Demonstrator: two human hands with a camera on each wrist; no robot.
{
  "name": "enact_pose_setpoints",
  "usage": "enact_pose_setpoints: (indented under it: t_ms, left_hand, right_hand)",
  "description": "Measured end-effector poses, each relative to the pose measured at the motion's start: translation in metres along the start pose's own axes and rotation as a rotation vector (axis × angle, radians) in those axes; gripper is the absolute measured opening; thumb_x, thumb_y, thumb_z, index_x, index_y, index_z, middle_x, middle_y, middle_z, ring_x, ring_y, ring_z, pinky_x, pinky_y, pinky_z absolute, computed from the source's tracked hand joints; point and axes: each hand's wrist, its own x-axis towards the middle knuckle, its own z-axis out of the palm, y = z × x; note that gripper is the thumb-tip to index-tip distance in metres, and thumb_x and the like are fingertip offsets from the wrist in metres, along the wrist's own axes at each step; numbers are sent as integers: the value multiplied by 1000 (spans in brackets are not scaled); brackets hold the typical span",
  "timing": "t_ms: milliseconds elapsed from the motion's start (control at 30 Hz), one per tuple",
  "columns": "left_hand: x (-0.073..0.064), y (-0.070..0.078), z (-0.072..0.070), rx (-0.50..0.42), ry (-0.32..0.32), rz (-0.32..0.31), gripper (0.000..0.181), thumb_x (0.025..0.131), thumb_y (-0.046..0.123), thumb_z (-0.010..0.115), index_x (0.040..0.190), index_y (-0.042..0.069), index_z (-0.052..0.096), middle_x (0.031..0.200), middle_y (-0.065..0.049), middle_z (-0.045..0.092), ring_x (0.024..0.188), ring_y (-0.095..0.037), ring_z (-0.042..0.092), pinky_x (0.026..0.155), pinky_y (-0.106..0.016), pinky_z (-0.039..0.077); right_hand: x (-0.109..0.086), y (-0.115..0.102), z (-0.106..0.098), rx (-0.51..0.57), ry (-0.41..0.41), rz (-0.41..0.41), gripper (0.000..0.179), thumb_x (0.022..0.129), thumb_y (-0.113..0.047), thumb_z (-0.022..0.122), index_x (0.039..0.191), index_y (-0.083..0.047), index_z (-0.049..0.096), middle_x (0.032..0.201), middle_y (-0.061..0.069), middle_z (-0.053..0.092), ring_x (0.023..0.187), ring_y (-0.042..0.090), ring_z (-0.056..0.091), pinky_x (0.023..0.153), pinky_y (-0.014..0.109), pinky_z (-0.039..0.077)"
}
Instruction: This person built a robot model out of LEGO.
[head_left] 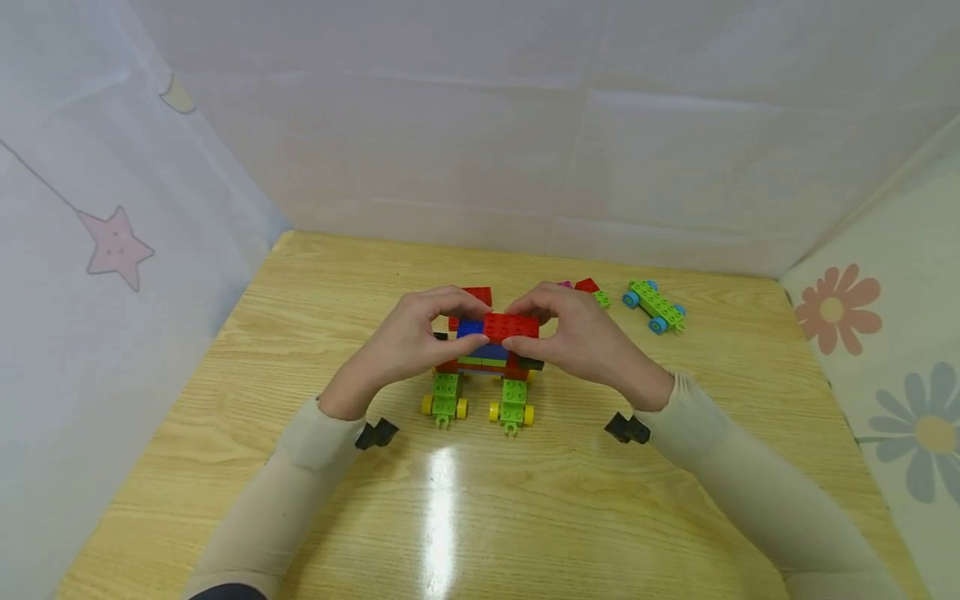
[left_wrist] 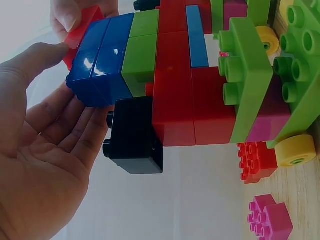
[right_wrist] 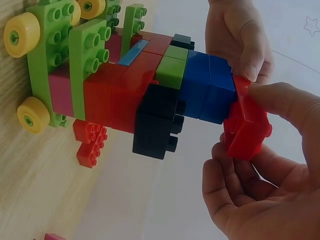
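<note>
A tall block build stands on green wheeled bases (head_left: 513, 400), with red bricks (left_wrist: 172, 90), green bricks (left_wrist: 140, 55) and blue bricks (right_wrist: 207, 85) stacked upward. At its top is a red brick (right_wrist: 247, 115), overhanging the blue ones to the right and slightly tilted against them. My right hand (head_left: 581, 329) pinches this red brick between thumb and fingers. From the other side, my left hand (head_left: 408, 337) has its thumb on the red brick's near end. Its fingers curl behind the blue bricks, their tips partly hidden. Black bricks (left_wrist: 132, 135) jut from the build's sides.
Behind the build lie loose red bricks (right_wrist: 90, 142) and a pink brick (left_wrist: 270, 220). Farther right, a green wheeled base with blue wheels (head_left: 655, 307) rests on the wooden table (head_left: 300, 500). Light fabric walls (head_left: 465, 125) border the table's back and sides.
</note>
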Motion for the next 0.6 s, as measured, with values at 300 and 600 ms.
enact_pose_setpoints:
  t_ms: [300, 600]
  left_hand:
    - [2, -1, 1, 19, 1, -1, 29, 100, 22, 88, 127, 14, 81, 125, 0, 80, 109, -17, 72, 83, -34, 68]
    - [1, -1, 2, 9, -3, 12, 30, 99, 20, 88, 128, 12, 81, 123, -3, 81, 107, -18, 73, 85, -39, 69]
  right_hand:
    - [2, 3, 0, -20, 2, -20, 36, 98, -35, 89, 128, -17, 81, 121, -2, 77, 108, 19, 69, 102, 47, 57]
    - [1, 4, 3, -42, 13, -49, 38, 98, -35, 89, 129, -14, 81, 121, 0, 78, 107, 21, 69, 100, 47, 58]
